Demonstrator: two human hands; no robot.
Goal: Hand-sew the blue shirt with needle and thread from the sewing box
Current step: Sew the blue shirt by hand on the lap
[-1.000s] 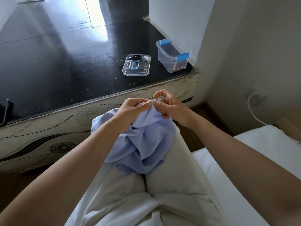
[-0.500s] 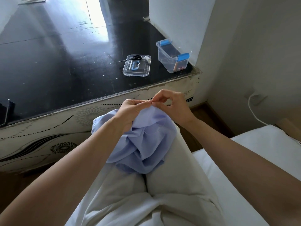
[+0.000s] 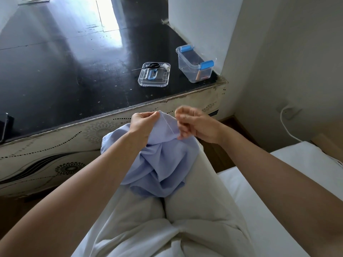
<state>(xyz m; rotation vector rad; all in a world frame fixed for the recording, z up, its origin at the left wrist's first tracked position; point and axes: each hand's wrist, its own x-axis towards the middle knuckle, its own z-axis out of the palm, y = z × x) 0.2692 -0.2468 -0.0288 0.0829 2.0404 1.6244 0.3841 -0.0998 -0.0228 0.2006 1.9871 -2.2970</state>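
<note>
The blue shirt (image 3: 159, 164) lies bunched on my lap over pale trousers. My left hand (image 3: 143, 124) pinches a raised fold of the shirt at its top edge. My right hand (image 3: 194, 125) hovers just right of that fold, blurred, with fingers curled and thumb and forefinger pinched together as on a needle; needle and thread are too fine to make out. Its lower fingers brush the fold's edge. The clear sewing box (image 3: 194, 66) with blue clasps stands on the black table (image 3: 65, 71) ahead.
The box's clear lid (image 3: 154, 76) lies left of the box, with black scissors (image 3: 153, 65) and a white thread spool (image 3: 166, 66) on it. A dark phone (image 3: 3, 127) sits at the table's left edge. A white cable (image 3: 285, 127) hangs at the right wall.
My right hand has drawn away from the fold to the right and slightly up, opening a gap between the hands. My left hand keeps its hold on the shirt.
</note>
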